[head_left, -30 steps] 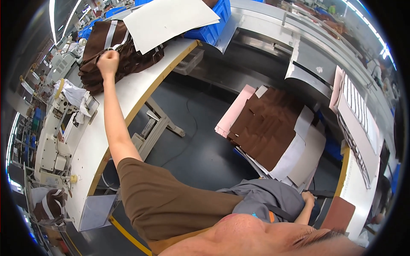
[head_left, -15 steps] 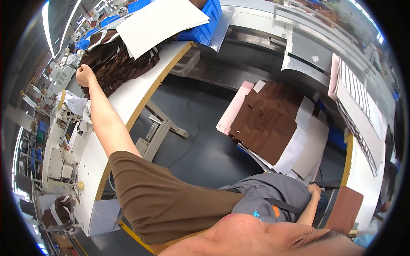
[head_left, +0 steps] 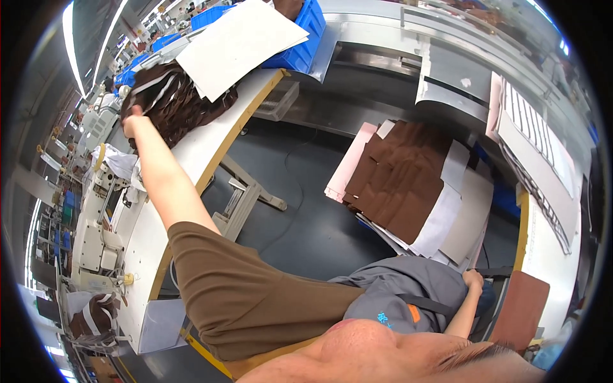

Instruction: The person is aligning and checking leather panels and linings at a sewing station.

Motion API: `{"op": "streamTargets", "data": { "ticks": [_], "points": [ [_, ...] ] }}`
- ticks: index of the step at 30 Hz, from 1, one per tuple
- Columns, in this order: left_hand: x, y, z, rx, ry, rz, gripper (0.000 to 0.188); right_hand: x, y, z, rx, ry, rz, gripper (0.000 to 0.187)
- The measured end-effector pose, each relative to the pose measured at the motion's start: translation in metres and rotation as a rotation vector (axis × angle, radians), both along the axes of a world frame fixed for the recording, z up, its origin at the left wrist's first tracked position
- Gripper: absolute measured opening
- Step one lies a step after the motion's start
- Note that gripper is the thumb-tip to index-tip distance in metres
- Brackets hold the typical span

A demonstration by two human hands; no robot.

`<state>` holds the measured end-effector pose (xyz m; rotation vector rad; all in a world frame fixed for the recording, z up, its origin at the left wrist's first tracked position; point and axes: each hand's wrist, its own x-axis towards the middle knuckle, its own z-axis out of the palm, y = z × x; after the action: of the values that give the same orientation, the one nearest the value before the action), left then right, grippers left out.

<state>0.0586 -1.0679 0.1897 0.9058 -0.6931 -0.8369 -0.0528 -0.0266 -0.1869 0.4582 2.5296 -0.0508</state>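
My left arm stretches out to a heap of dark brown fabric pieces [head_left: 172, 118] with white strips, on the far left of the white table. At the heap's left edge, my left hand [head_left: 133, 122] is closed on the brown fabric, thumb uppermost; its fingertips are partly hidden. My right hand [head_left: 472, 281] rests low beside my grey apron [head_left: 415, 281], next to a dark bar. Its fingers are curled closed, and what they hold, if anything, is hidden. Big white sheets [head_left: 239, 41] lie partly over the fabric heap.
Blue bins [head_left: 310, 41] stand behind the sheets. Sewing machines [head_left: 96, 246] line the left table. In front of me is a stack of brown panels [head_left: 402, 182] with white and pink sheets. Striped panels [head_left: 533, 153] lie on the right table, near a brown board [head_left: 520, 309].
My left hand has moved slightly right and nearer, and the fabric at the heap's left end has shifted, showing more white strips. My right hand has stayed by the apron.
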Motion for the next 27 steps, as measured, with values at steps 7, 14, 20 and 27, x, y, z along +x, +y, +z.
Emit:
{"op": "streamTargets", "data": {
  "ticks": [7, 14, 20, 27],
  "points": [
    [-0.004, 0.084, 0.083, -0.933, 0.256, -0.193, 0.022, 0.002, 0.008, 0.003, 0.032, -0.030, -0.006, 0.047],
    [-0.059, 0.388, 0.152, -1.263, -0.908, -0.202, 0.023, 0.020, 0.009, 0.010, -0.012, 0.016, -0.001, 0.045],
    [-0.094, 0.607, 0.087, -1.627, -0.786, -1.002, 0.016, 0.039, -0.008, 0.023, -0.159, 0.102, 0.017, 0.044],
    [-0.125, 0.756, 0.012, -1.383, -0.487, -1.871, 0.012, 0.120, -0.104, 0.230, -1.080, 1.353, 0.109, 0.050]
  ]
}}
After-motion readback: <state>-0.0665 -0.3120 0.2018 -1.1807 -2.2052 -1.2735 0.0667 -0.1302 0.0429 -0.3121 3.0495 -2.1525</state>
